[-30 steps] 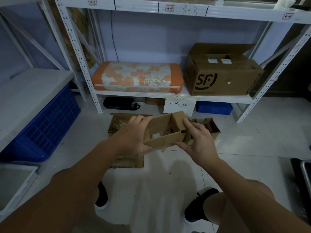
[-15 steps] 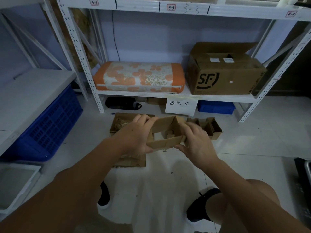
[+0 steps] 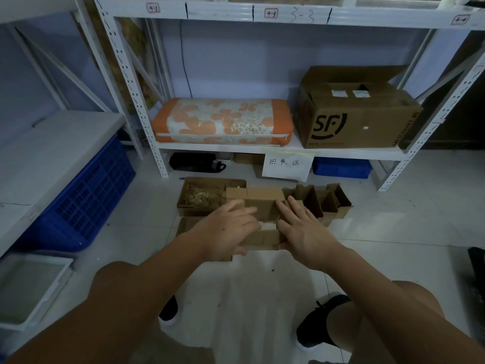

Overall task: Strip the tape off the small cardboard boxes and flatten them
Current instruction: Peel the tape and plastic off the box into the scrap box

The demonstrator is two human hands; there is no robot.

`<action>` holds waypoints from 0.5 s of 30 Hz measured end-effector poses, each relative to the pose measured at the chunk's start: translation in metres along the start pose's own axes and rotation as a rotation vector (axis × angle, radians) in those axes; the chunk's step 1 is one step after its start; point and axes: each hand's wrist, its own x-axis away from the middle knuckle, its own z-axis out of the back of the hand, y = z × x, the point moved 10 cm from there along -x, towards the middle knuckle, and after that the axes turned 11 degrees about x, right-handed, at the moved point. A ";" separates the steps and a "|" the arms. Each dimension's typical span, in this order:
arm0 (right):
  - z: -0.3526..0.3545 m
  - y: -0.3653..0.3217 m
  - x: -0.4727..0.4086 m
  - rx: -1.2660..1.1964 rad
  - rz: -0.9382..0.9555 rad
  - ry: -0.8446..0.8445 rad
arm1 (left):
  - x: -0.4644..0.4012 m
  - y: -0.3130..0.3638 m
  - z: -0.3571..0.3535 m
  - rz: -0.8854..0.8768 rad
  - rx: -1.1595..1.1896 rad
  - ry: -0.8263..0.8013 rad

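Note:
A small brown cardboard box (image 3: 262,206) is spread nearly flat in front of me, its flaps pointing away and towards me. My left hand (image 3: 227,229) lies on its left part, fingers extended, thumb under the near edge. My right hand (image 3: 301,229) presses on its right part with fingers apart. Just behind, on the floor to the right, stand several small opened boxes (image 3: 328,203). A flat piece of cardboard (image 3: 186,224) lies on the floor under my left wrist.
An open box of straw-like filler (image 3: 202,195) sits on the floor at the left. White metal shelving (image 3: 157,143) carries an orange flowered cushion (image 3: 223,120) and a large SF carton (image 3: 354,114). A blue crate (image 3: 91,195) and a white tub (image 3: 26,287) stand at the left.
The box was held up as an open sleeve between both hands. It has now been pushed down and collapsed, and both hands have opened flat on top of it.

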 end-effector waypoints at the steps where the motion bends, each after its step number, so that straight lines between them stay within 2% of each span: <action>1: 0.001 -0.002 0.000 -0.002 0.002 0.002 | 0.001 0.000 -0.002 -0.016 -0.002 0.006; 4: 0.005 -0.005 -0.001 0.002 0.001 0.016 | 0.007 -0.005 0.013 -0.009 0.010 0.092; 8: 0.008 0.001 0.003 -0.029 -0.044 0.018 | 0.028 -0.025 0.040 0.143 -0.041 0.262; 13: 0.019 -0.005 0.002 -0.060 -0.035 0.087 | 0.042 -0.046 0.024 0.359 -0.099 0.209; 15: 0.021 -0.006 0.000 -0.080 -0.037 0.103 | 0.042 -0.048 0.022 0.372 -0.125 0.203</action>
